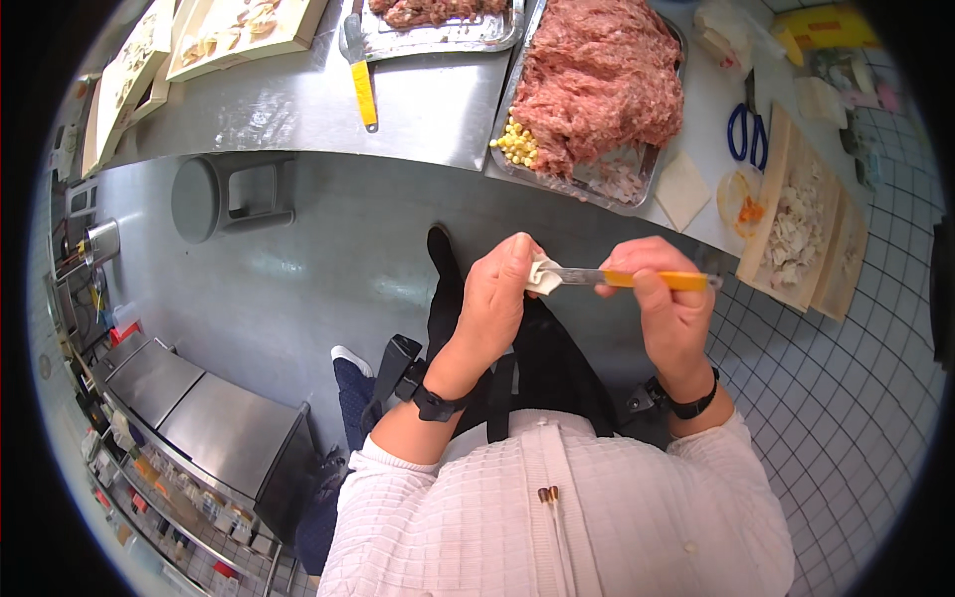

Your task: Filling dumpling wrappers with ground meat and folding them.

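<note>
My left hand [494, 298] is closed around a small, pale, folded dough wrapper [544, 276], held in front of my body below the table edge. In my right hand [668, 316] is a yellow-handled filling spatula [662, 281], gripped by its handle. Its narrow metal blade points left, and the tip reaches the wrapper; whether filling sits inside is hidden. Ahead on the table, a metal tray [645, 199] carries a large mound of pinkish minced meat [602, 90]. Yellow corn kernels [517, 144] lie at its near left corner. Square dough wrappers [681, 191] rest right of the tray.
Blue-handled scissors [748, 137] lie beyond a wooden tray of pale scraps [794, 229] at right. A second yellow-handled spatula [363, 92] lies on the steel table at left, near another meat tray [438, 42]. A grey stool [196, 199] stands on the floor.
</note>
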The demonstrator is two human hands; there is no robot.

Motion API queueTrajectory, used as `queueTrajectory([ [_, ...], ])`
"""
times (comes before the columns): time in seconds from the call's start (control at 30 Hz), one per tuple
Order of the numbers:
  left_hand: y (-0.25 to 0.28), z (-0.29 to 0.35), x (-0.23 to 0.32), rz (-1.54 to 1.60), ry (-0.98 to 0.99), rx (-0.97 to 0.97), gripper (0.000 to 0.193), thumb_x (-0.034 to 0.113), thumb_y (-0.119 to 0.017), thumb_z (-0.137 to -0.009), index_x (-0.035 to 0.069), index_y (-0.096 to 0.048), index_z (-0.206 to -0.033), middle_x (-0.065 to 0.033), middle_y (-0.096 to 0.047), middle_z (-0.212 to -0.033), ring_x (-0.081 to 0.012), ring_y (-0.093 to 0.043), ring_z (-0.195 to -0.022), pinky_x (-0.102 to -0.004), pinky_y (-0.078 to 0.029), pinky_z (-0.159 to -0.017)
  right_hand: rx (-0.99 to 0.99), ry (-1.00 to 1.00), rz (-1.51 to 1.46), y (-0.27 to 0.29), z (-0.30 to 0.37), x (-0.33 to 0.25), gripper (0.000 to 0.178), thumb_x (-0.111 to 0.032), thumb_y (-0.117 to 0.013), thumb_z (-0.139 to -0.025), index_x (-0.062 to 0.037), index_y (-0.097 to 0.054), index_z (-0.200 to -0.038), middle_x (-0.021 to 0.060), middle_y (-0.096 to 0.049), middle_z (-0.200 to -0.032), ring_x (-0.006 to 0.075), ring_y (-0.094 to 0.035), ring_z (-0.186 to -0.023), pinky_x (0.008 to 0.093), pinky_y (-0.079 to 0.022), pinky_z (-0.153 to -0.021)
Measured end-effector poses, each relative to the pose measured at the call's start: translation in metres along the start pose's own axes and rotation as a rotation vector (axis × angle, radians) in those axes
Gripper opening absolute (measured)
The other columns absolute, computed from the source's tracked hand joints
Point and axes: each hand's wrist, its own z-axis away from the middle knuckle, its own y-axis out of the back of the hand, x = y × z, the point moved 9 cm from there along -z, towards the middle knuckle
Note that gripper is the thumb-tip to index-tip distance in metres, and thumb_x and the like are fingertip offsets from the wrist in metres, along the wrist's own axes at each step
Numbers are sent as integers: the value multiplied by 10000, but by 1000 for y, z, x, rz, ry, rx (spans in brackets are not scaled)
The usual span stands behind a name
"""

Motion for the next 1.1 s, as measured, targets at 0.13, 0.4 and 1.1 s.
queueTrajectory([
  [0.13, 4, 1, 12, 82, 9, 9, 570, 483, -272, -1048, 27, -595, -935, -38, -587, -795, -107, -532, -723, -256, -419, -690, 200, 67, -245, 8, -7, 8, 256, -232, -430, -1044, -15, -552, -986, 116, -589, -950, 138, -572, -762, 257, -475, -690],
  [0.4, 23, 0, 40, 154, -34, 8, 631, 499, -187, -1047, -4, -557, -1138, -51, -587, -962, -132, -555, -879, -277, -445, -818, -132, -242, 217, -74, -32, 20, 469, -240, -796, -787, -53, -544, -1135, -10, -485, -758, 56, -455, -668, 234, -406, -594],
  [1.1, 188, -18, 114, 254, -72, 238, 577, 519, -220, -1023, 68, -411, -1330, -109, -476, -1359, -211, -402, -1308, -382, -268, -1086, -60, -110, -141, -222, -205, -28, 280, -72, -635, -913, 3, -589, -1179, 38, -657, -994, 24, -546, -687, 216, -509, -601],
])
